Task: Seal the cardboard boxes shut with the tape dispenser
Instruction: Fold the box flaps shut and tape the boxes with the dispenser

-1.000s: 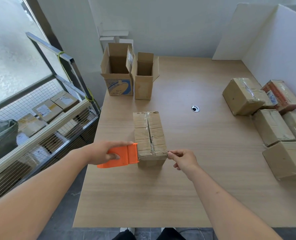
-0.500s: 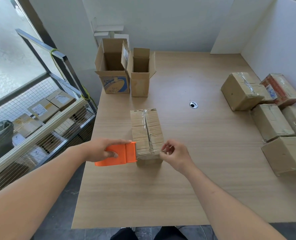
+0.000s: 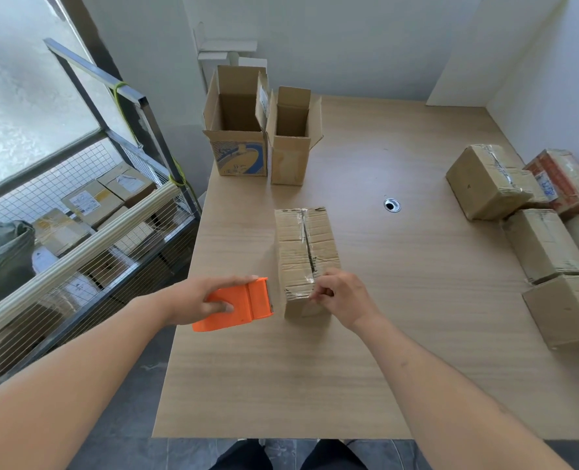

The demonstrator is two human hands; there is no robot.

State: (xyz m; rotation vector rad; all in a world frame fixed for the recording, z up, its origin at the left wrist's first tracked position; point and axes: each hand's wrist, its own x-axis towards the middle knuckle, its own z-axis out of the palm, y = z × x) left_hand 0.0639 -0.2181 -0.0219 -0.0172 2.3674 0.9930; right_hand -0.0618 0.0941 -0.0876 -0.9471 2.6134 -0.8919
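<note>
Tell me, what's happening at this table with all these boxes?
A person is taping cardboard boxes shut. The left hand grips an orange tape dispenser just beside the closed box in the middle of the table, while the right hand pinches tape at that box's near end. Clear tape already runs along its top seam. Two open boxes wait at the far edge, and a group of sealed ones sits on the right.

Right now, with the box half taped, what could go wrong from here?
The orange tape dispenser in the left hand sits apart from the box, so the tape may sag and wrinkle. The right hand pinches only the near corner; pulling might slide the box. The centre seam looks partly open.
</note>
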